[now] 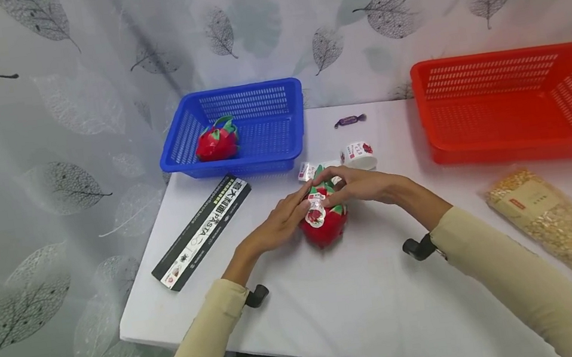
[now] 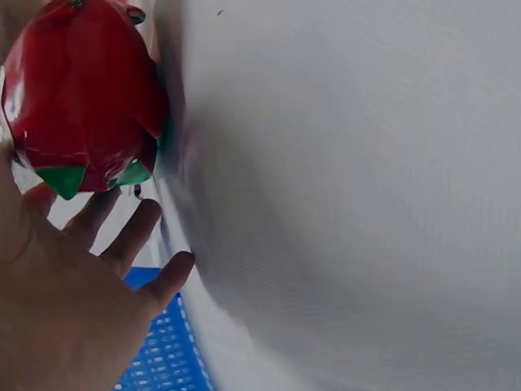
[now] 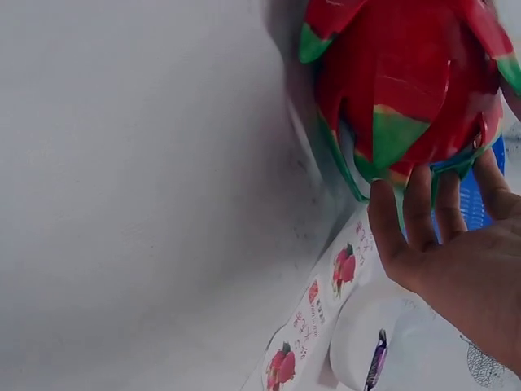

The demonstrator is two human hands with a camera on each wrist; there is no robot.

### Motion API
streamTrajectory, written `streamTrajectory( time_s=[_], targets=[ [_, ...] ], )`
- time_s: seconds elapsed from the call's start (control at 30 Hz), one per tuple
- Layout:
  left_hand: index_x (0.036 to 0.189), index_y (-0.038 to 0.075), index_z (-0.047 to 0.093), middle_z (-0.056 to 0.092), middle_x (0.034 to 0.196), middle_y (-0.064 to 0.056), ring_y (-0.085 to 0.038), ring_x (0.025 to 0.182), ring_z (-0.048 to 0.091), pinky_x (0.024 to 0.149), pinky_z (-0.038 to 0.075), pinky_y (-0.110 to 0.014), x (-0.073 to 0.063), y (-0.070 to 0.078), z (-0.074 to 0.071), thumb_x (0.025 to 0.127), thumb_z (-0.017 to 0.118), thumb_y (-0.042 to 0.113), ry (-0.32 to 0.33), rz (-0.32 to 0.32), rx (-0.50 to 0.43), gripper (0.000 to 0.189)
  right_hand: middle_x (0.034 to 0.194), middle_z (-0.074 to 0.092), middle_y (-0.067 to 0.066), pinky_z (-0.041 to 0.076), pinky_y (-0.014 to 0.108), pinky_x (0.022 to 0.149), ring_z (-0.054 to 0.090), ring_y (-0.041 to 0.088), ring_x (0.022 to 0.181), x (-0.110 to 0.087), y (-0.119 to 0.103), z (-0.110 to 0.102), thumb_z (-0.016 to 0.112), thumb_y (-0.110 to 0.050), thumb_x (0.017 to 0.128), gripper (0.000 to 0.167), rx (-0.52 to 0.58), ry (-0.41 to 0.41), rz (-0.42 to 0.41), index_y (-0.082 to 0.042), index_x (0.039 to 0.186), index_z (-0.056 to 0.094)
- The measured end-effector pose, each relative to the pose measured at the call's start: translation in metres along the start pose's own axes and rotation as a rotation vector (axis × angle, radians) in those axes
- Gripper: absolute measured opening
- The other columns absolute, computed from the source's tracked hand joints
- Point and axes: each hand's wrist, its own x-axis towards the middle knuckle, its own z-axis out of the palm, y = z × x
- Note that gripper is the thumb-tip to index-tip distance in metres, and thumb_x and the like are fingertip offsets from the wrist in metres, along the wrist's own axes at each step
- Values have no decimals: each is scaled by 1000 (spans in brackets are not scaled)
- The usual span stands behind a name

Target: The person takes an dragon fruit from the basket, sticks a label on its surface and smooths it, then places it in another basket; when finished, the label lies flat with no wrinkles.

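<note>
A shiny red dragon fruit (image 1: 324, 232) with green-tipped scales lies on the white table between both hands. On its upper side is a white label (image 1: 315, 212) with a red fruit picture. My left hand (image 1: 282, 222) rests along the fruit's left side, thumb at the label; in the left wrist view its fingers (image 2: 130, 236) are spread and fairly straight. From the right, my right hand (image 1: 362, 183) holds the leafy end, thumb by the label and fingers bent. Its fingertips (image 3: 419, 183) touch the green scales in the right wrist view.
Behind the hands stands a label roll (image 1: 359, 155), with a purple-wrapped candy (image 1: 350, 121) farther back. A blue basket (image 1: 283, 158) holds another dragon fruit (image 1: 217, 143). A black pasta box (image 1: 202, 232) lies left; a red basket (image 1: 505, 152) and a grain bag (image 1: 563, 226) are right.
</note>
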Motion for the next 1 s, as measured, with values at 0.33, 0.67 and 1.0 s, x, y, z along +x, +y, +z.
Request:
streamTrajectory(
  time_s=[0.33, 0.67, 1.0],
  targets=[
    [171, 42, 9, 25, 175, -4, -33, 157, 24, 125, 22, -65, -4, 1, -3, 109, 54, 51, -29, 15, 16, 77, 153, 47, 13, 42, 59, 115, 55, 36, 129, -6, -4, 2, 73, -27, 98, 59, 5, 23, -16, -16, 151, 50],
    [171, 37, 15, 27, 174, -3, -34, 157, 26, 126, 26, -63, -8, -4, -10, 113, 51, 40, -57, 15, 8, 68, 157, 31, 20, 50, 56, 110, 35, 39, 145, -14, -7, 24, 85, -42, 85, 85, -211, 99, -60, -17, 155, 43],
    [169, 22, 29, 35, 170, -10, -37, 155, 30, 126, 20, -64, -22, -9, -13, 111, 50, 49, 118, -98, 224, 68, 158, 35, 25, 54, 59, 106, 44, 42, 142, -14, -13, 46, 83, -49, 87, 94, -409, 220, -102, -8, 160, 38]
  ],
)
